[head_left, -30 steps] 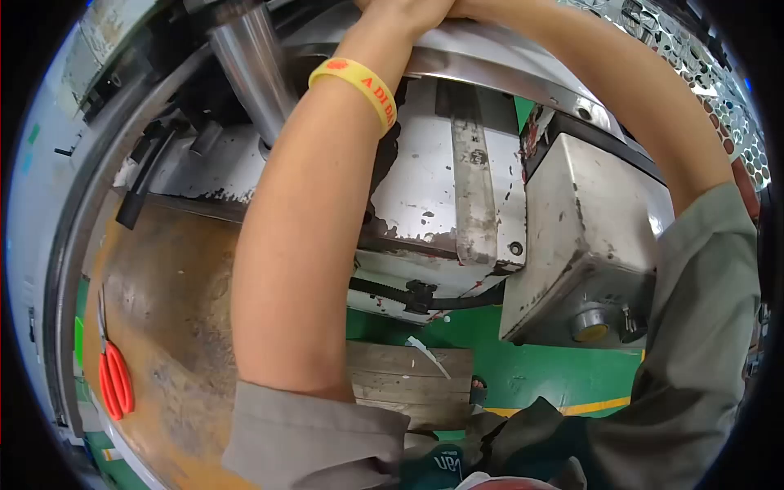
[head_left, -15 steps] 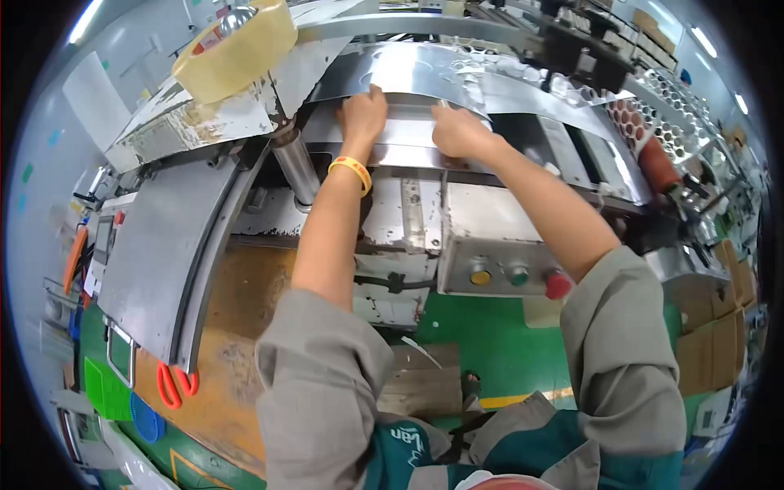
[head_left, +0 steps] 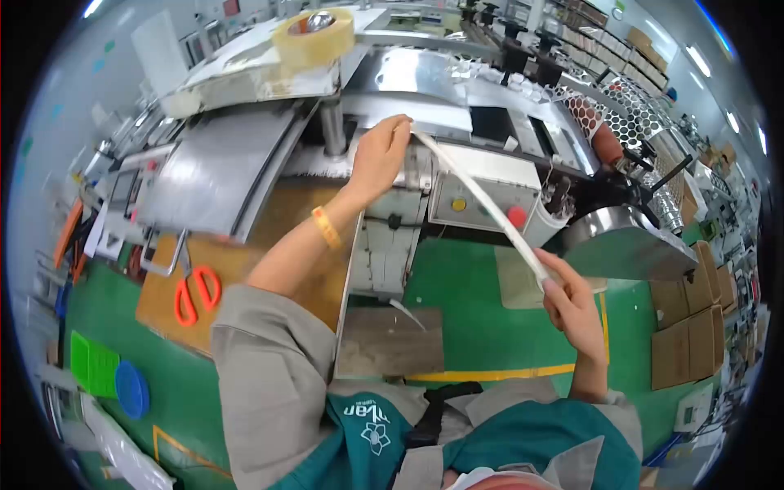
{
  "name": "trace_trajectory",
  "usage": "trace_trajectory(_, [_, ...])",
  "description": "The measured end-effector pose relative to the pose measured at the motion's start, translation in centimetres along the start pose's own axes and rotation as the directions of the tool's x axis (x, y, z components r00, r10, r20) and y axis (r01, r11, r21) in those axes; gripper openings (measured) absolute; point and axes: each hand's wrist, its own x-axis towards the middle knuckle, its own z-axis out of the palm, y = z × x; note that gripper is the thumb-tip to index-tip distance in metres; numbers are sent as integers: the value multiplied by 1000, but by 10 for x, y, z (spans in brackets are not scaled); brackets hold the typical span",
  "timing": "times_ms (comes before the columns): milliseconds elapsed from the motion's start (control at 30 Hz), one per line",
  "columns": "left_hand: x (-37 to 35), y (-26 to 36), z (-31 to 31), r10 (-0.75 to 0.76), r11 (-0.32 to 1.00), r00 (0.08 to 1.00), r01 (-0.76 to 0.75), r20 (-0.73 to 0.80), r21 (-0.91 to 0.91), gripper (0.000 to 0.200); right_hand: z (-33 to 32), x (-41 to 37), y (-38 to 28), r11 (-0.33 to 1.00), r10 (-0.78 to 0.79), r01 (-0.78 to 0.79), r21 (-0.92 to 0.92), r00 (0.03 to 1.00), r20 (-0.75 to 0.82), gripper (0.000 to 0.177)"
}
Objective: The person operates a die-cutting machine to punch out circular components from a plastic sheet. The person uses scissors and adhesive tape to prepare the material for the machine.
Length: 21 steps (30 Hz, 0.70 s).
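Note:
A long, narrow white strip stretches slantwise between my two hands, in front of the machine. My left hand, with a yellow wristband below it, is closed on the strip's upper end. Lower and to the right, my right hand pinches the other end between thumb and fingers. Behind my left hand lies the machine's flat metal bed, with a curved shiny sheet at its back. The control box with yellow, green and red buttons sits behind the strip.
Orange-handled scissors lie on the wooden bench at left. A large tape roll rests on the upper plate. A white bucket and a rounded metal guard stand at right. Cardboard boxes are on the right floor.
Both hands have come back from the metal sheet. The white strip now spans between them, my right hand having moved down and right. The view has shifted too.

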Motion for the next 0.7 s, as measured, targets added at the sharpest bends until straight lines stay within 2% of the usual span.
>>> trace_trajectory(33, [-26,14,-9,54,998,998,-54,21,-33,33,5,-17,1,999,12,-13,44,1000,27,37])
trace_trajectory(67, [-80,61,-37,-18,999,979,26,202,-36,31,16,-39,7,998,15,-19,54,997,73,37])
trace_trajectory(100, [-106,82,-53,-13,999,962,24,271,-37,29,27,-40,17,998,9,-14,60,996,93,37])
trace_trajectory(133, [-128,103,-66,32,999,957,-25,290,-31,28,40,-37,30,999,-6,4,52,999,47,36])
trace_trajectory(200, [-166,128,-90,78,995,959,-91,273,36,27,65,-19,39,993,-102,101,55,995,13,33])
trace_trajectory(233, [-180,138,-102,103,989,961,-125,258,73,27,77,4,56,992,-122,122,-27,992,-20,33])
trace_trajectory(300, [-199,151,-126,140,967,973,-174,181,188,25,108,55,67,988,-156,154,-22,984,-92,36])
trace_trajectory(333, [-206,153,-138,149,950,980,-180,135,255,25,121,94,85,984,-160,146,-105,978,-135,39])
trace_trajectory(367, [-212,153,-151,164,928,982,-185,91,323,25,130,104,65,991,31,-27,131,999,-25,45])
trace_trajectory(400, [-216,150,-164,167,920,985,-170,41,354,24,145,127,65,987,-8,18,160,998,-65,49])
trace_trajectory(500, [-218,125,-209,218,832,970,-128,-107,540,22,176,170,69,968,-114,71,-239,979,-168,51])
trace_trajectory(533, [-215,111,-223,227,817,959,-95,-167,569,22,186,168,72,893,-188,57,-445,948,-257,50])
trace_trajectory(567, [-209,93,-239,245,803,942,-65,-229,592,22,203,156,72,746,-469,162,-646,817,-337,50])
trace_trajectory(600, [-204,66,-257,285,742,925,-46,-253,669,24,218,135,39,733,-480,149,-664,804,-350,48])
trace_trajectory(633, [-195,48,-271,304,718,917,-43,-257,695,24,237,126,18,745,-622,430,-510,723,-299,36])
trace_trajectory(667, [-186,31,-282,308,695,918,-37,-251,718,24,265,114,-6,682,-730,629,-373,620,-289,29])
trace_trajectory(700, [-175,17,-289,316,673,917,-36,-243,739,25,290,96,-34,651,-759,702,-287,595,-266,27])
